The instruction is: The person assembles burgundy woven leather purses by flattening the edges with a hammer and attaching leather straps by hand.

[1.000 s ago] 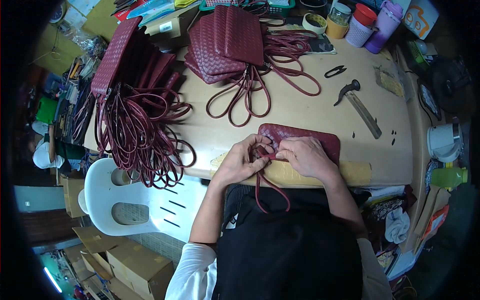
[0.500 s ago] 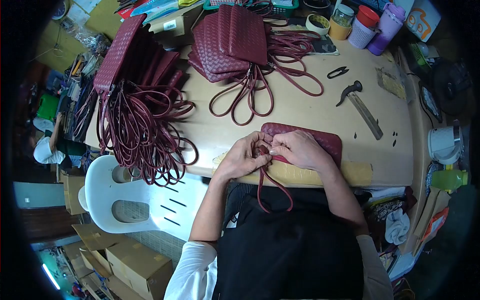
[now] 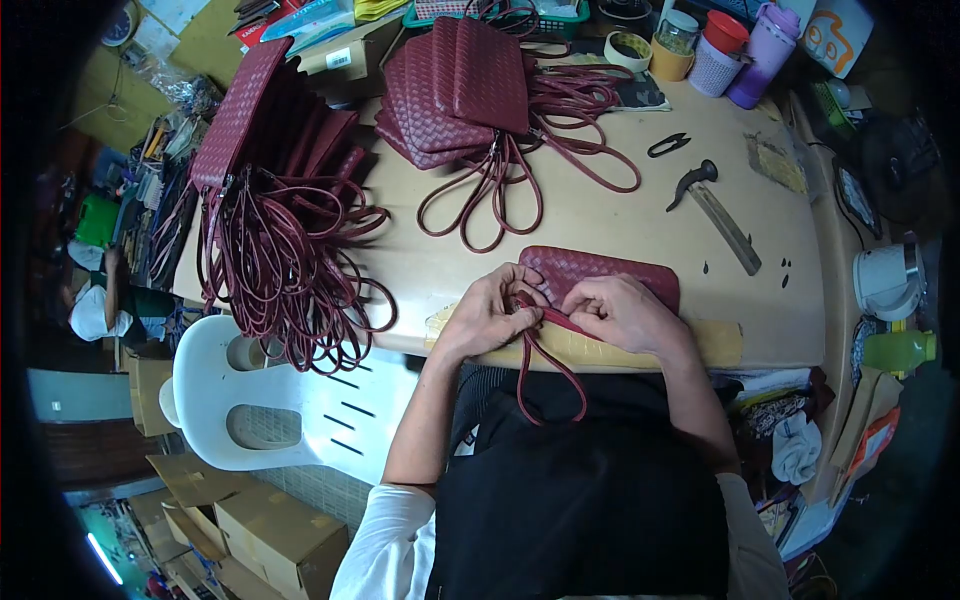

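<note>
A dark red woven pouch [image 3: 640,278] lies near the table's front edge. My left hand [image 3: 490,318] is closed at its left end, pinching the base of the pouch's wrist strap [image 3: 552,372]. The strap's loop hangs down over the table edge against the black apron. My right hand [image 3: 618,315] has its thumb and fingers pressed together on the pouch's near edge, a little right of the left hand. Whatever small part lies between those fingertips is hidden. A tan strip [image 3: 590,352] on the table edge runs beneath both hands.
Stacked woven pouches [image 3: 485,75] and a second pile with many strap loops [image 3: 285,260] occupy the table's back and left. A hammer [image 3: 725,220] and thread snips [image 3: 668,145] lie on the right. A white chair [image 3: 215,395] stands left. Someone [image 3: 100,305] works far left.
My right hand has slid right along the pouch's near edge, away from my left hand, uncovering more of the woven surface. My left hand stays at the strap base.
</note>
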`<act>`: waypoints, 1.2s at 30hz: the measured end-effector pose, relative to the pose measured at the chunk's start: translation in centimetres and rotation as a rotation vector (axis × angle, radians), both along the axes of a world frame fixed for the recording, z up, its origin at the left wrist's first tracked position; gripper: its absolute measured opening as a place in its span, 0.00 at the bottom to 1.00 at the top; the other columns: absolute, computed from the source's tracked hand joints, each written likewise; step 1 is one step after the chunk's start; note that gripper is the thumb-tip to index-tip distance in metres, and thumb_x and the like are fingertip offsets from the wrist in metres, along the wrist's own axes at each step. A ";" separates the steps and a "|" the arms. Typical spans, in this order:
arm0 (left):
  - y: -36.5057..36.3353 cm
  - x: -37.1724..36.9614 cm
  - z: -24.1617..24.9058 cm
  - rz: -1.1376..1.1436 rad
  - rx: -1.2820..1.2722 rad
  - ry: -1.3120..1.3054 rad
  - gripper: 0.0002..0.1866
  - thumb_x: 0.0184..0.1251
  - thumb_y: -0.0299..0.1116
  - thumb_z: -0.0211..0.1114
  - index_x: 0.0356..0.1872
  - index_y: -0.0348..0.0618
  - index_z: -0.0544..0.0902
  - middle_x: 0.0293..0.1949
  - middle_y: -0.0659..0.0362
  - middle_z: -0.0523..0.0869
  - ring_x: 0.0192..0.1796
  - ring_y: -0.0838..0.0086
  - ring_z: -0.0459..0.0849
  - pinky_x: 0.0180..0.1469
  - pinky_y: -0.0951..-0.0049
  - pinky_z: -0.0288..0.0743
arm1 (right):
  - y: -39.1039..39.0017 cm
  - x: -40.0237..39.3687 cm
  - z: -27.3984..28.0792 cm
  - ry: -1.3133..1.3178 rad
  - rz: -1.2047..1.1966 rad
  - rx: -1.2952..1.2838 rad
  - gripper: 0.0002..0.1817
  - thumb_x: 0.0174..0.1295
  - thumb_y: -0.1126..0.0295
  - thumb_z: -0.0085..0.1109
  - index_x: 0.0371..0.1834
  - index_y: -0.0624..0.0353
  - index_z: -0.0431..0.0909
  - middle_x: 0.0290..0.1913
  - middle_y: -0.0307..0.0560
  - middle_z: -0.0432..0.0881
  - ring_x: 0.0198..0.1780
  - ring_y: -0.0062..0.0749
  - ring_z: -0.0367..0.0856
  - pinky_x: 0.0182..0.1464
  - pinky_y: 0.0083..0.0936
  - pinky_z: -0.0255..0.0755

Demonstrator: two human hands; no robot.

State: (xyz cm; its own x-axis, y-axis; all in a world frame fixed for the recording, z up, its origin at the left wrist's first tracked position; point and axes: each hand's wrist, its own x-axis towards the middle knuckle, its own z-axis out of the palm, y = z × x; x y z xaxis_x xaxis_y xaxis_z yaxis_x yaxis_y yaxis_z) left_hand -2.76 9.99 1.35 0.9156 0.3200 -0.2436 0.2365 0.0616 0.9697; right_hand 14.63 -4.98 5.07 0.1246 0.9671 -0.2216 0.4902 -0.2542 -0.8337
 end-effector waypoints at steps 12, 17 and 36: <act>0.0 0.1 -0.4 0.036 -0.042 -0.019 0.19 0.60 0.20 0.61 0.52 0.30 0.70 0.40 0.55 0.83 0.40 0.75 0.82 0.47 0.75 0.78 | -6.1 0.5 0.0 -0.186 -0.164 0.113 0.08 0.54 0.76 0.65 0.36 0.66 0.79 0.33 0.49 0.79 0.31 0.34 0.82 0.38 0.28 0.77; 0.2 0.1 -0.8 0.045 -0.135 -0.050 0.19 0.58 0.17 0.61 0.52 0.31 0.71 0.37 0.56 0.82 0.39 0.78 0.81 0.45 0.79 0.77 | -7.7 1.4 -0.2 -0.207 -0.213 0.133 0.09 0.53 0.75 0.66 0.36 0.65 0.79 0.34 0.48 0.78 0.33 0.35 0.82 0.39 0.30 0.77; -1.9 0.3 -1.6 0.391 -0.327 -0.424 0.28 0.59 0.17 0.57 0.64 0.33 0.65 0.62 0.47 0.74 0.53 0.64 0.82 0.58 0.64 0.78 | -10.4 -0.1 -0.7 -0.524 -0.283 0.281 0.18 0.46 0.81 0.60 0.44 0.65 0.77 0.48 0.51 0.75 0.51 0.48 0.75 0.56 0.38 0.72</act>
